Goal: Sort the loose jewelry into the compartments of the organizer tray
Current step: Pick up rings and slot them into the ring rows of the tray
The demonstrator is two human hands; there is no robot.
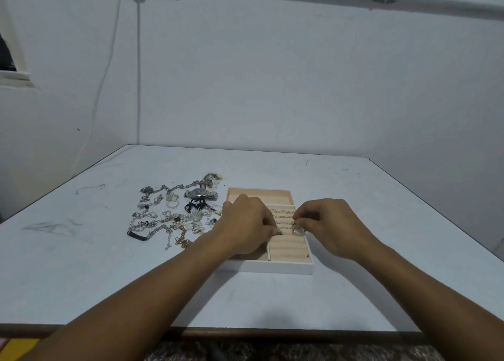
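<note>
A white organizer tray with a beige padded lining lies on the table, with several rings standing in its ring rolls. My right hand pinches a silver ring just above the ring rolls. My left hand lies over the tray's left side with its fingers curled, and its fingertips pinch a small ring at the rolls. Loose jewelry is heaped on the table to the left of the tray: chains, bracelets, earrings and a wristwatch.
The pale table reaches back to a white wall. Its near edge runs below my forearms. A cable hangs down the wall at the back left. A black bar bracelet lies at the near left of the heap.
</note>
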